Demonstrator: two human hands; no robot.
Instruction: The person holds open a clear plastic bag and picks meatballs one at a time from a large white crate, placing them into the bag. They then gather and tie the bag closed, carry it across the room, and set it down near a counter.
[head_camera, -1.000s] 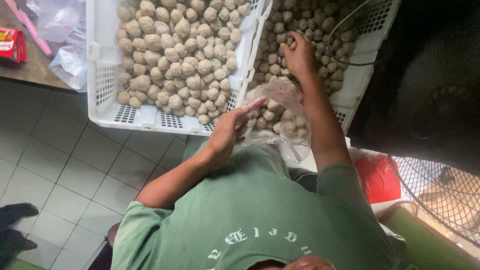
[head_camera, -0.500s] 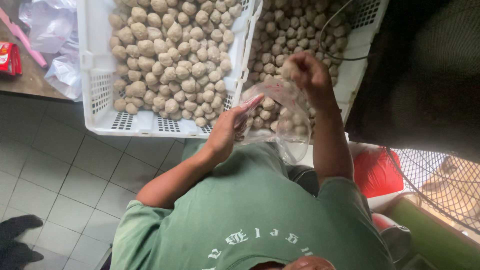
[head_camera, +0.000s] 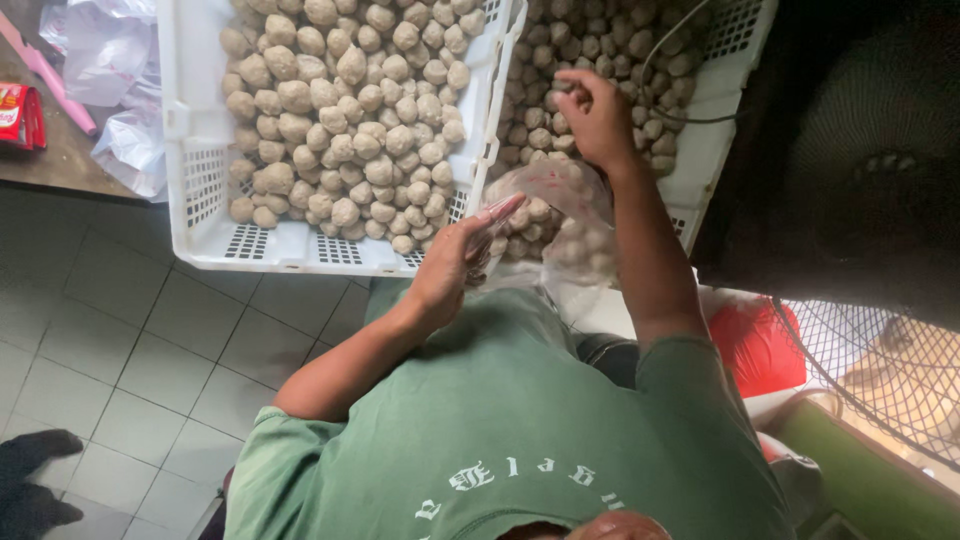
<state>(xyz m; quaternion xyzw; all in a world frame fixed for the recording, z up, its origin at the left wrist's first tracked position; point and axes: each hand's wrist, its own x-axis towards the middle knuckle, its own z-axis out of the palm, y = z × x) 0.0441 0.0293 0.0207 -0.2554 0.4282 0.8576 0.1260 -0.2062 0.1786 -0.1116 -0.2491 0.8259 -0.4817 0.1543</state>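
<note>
Clear plastic bag (head_camera: 560, 215), part-filled w/ meatballs, hangs at the near edge of two white crates (head_camera: 200, 180). My left hand (head_camera: 455, 265) pinches its rim shut-fingered; my right hand (head_camera: 598, 118) — curled over the right crate's meatballs (head_camera: 600, 40) — grip contents can't be told.

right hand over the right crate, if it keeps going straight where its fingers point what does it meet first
The right hand points its fingers down into the right crate, so it would most likely meet the pale round balls heaped just beneath them first; how near they lie is hard to judge.
</note>
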